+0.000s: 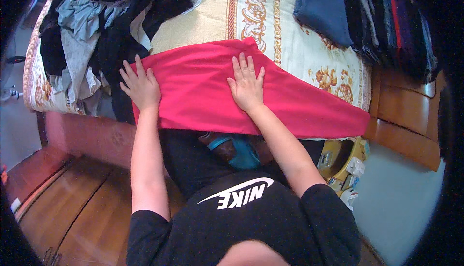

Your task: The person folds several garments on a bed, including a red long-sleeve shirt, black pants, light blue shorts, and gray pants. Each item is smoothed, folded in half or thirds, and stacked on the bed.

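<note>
A red garment, seemingly a pair of trousers folded lengthwise, lies flat across the near edge of the bed. It is wide at the left and tapers toward the right. My left hand rests on its left end with fingers spread, the fingertips reaching onto dark clothes beside it. Flat on the middle of the red cloth, my right hand lies with its fingers stretched out. Neither hand grips anything.
A loose heap of black and grey clothes covers the bed's left side. At the far right lie folded jeans and a row of folded dark garments. A wooden headboard and a small yellow shelf stand at right.
</note>
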Tool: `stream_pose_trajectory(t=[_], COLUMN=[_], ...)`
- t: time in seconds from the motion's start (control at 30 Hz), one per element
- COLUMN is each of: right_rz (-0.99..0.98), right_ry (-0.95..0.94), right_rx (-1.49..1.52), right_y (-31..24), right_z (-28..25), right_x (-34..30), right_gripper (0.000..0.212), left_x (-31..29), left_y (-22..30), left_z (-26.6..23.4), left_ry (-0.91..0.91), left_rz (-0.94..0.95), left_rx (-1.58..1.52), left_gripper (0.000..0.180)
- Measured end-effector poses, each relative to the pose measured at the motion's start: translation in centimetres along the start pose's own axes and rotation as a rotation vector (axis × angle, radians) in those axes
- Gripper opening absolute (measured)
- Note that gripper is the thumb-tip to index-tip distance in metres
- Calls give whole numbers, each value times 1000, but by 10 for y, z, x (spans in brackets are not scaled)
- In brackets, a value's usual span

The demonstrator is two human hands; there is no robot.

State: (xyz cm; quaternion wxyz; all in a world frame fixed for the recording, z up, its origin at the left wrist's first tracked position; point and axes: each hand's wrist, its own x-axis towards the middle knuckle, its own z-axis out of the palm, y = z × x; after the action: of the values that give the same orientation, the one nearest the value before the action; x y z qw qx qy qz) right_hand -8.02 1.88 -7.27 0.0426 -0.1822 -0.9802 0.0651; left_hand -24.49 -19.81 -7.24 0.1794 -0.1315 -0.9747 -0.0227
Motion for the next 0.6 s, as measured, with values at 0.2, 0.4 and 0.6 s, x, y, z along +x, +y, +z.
stream_pose_trajectory(t=[0.2,0.4,0.6], right_rz=[196,229,309], right_ry=[-9,195,-131], right_rx=[-186,84,232], right_y=[28,105,122], right_z=[-34,-14,-52], right_x=[-18,-31,10], right_gripper=[66,45,37], left_x=[-5,-7,-38], left_y=[-5,-3,-6], left_z=[4,5,-9], left_ry=[38,54,88], left_rz=[2,22,84], left_rx=[36,12,-120], left_gripper=[49,51,56])
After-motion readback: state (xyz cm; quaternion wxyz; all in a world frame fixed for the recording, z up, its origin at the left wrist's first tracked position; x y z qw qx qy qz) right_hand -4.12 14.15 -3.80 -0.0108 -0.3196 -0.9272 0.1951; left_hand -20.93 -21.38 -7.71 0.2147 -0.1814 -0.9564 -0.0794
